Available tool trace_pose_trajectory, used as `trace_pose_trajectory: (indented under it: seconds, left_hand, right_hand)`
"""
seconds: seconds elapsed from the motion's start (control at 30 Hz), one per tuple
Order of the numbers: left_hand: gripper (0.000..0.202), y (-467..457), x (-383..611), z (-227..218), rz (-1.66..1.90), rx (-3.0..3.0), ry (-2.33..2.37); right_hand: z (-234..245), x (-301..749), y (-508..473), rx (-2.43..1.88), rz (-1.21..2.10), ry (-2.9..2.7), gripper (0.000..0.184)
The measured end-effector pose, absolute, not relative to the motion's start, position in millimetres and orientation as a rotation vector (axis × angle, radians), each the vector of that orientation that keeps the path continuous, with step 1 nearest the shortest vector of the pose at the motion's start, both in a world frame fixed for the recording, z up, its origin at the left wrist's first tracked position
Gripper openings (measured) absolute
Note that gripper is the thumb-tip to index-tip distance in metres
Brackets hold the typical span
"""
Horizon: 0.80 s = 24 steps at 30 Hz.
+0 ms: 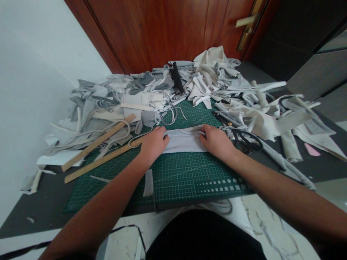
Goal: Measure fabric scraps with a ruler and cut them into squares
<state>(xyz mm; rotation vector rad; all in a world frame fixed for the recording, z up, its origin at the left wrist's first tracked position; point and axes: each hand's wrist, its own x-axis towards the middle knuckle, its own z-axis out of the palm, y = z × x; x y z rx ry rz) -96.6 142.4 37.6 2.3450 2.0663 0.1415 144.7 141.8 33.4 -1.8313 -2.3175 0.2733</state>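
Observation:
A light grey piece of fabric point(184, 141) lies flat on the green cutting mat point(179, 177). My left hand point(153, 143) rests on its left end, fingers curled down and pinching the edge. At the right end my right hand point(217, 140) does the same, fingers closed on the cloth. Both hands press the piece against the mat.
A big heap of grey and white fabric scraps point(162, 90) covers the far half of the table. Two wooden rulers point(97, 144) lie left of the mat, black scissors point(245, 139) just right of my right hand. A wooden door point(168, 32) stands behind.

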Motion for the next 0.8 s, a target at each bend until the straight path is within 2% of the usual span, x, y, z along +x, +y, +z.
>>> trace_pose_trajectory:
  seconds: [0.17,0.27,0.33,0.43,0.5,0.57,0.67,0.8]
  left_hand:
    - [0.020,143,-94,30,0.151,2.267,2.186]
    - [0.034,140,-94,28,0.215,2.225,2.225]
    - [0.045,134,-93,31,0.326,2.324,2.240]
    - [0.033,118,-91,41,0.353,2.704,1.921]
    - [0.025,109,-91,44,0.224,2.847,1.510]
    - [0.025,104,-93,42,0.135,2.844,1.282]
    - [0.016,108,-101,32,0.096,2.825,1.364]
    - [0.016,120,-109,34,0.057,2.799,1.466]
  right_hand:
    - [29,138,144,-1.949,0.178,-2.300,0.024]
    - [26,136,143,-1.952,0.060,-2.210,0.027]
    - [26,137,140,-1.798,-0.099,-2.208,0.027]
    - [27,144,132,-1.370,-0.155,-2.430,0.023]
    - [25,150,126,-1.116,-0.015,-2.601,0.025]
    - [21,156,122,-1.003,0.092,-2.677,0.029]
    - [17,163,122,-1.035,0.091,-2.716,0.025]
    - [26,165,131,-1.141,0.068,-2.812,0.021]
